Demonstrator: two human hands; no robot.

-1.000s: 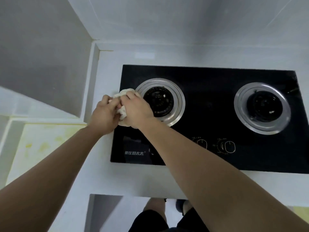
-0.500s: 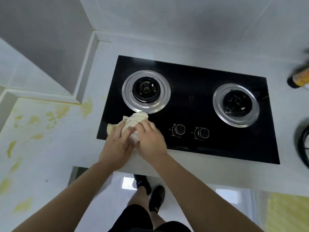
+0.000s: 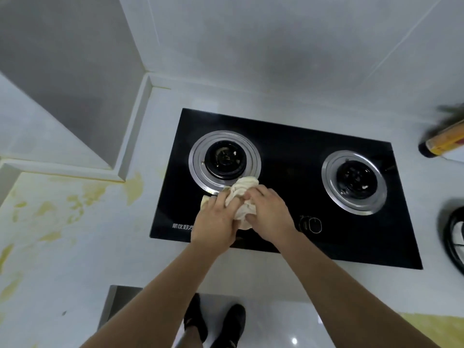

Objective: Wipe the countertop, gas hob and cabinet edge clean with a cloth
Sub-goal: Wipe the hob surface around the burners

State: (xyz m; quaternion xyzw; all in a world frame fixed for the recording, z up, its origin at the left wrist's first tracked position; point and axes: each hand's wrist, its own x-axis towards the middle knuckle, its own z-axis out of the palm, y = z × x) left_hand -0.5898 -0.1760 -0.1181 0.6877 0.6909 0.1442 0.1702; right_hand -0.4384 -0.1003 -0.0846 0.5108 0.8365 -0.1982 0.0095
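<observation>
A black glass gas hob [image 3: 288,156] with two steel-ringed burners sits in the white countertop [image 3: 82,237]. A bunched cream cloth [image 3: 242,190] lies on the hob's front left, just below the left burner [image 3: 224,159]. My left hand [image 3: 216,223] and my right hand [image 3: 270,216] both grip the cloth and press it onto the glass. My right hand hides one of the hob's knobs; the other knob [image 3: 311,224] shows beside it. The cabinet edge [image 3: 120,307] runs below the counter at the bottom.
Yellow stains [image 3: 82,199] mark the counter left of the hob. A raised white ledge [image 3: 130,136] stands at the back left. A yellow-labelled can [image 3: 444,141] lies at the right, and a dark round object [image 3: 454,237] sits at the right edge. My feet [image 3: 216,320] stand below.
Both hands have carried the cloth from the left burner's left side down to the hob's front left, then slightly right and up toward the burner's lower rim. The view has shifted.
</observation>
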